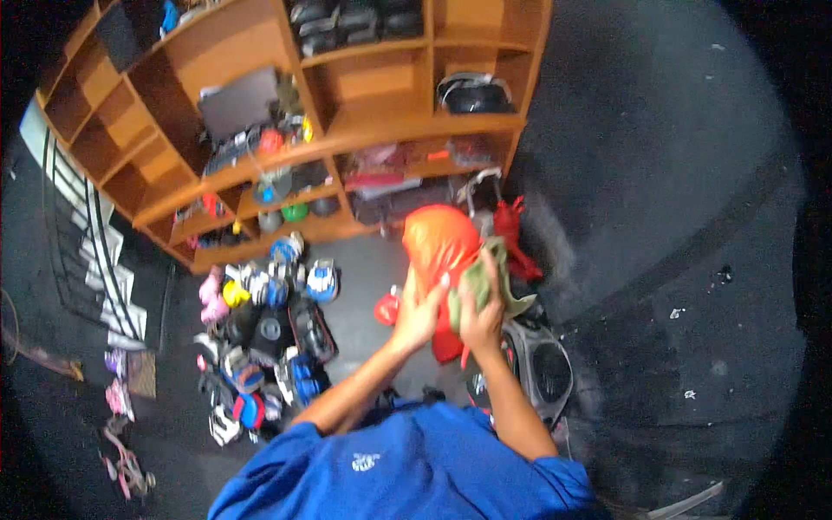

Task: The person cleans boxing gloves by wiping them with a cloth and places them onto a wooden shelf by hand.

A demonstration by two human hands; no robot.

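Both hands are raised in front of the blue shirt, near the middle of the view. A shiny orange-red bag or cloth (442, 238) bulges above my left hand (420, 316), whose fingers are closed round its left side. My right hand (481, 316) grips an olive-green cloth (498, 273) against the right side of the orange item. A red part hangs down between the two hands. Whether the red and orange parts are one piece is unclear from the blur.
Wooden shelves (373, 130) with assorted gear stand ahead. Gloves and pads (269, 334) lie piled on the floor at left. A grey and black speaker-like object (550, 373) is near my right arm. A red item (511, 238) is by the shelf's end. Stair railing (74, 251) at far left.
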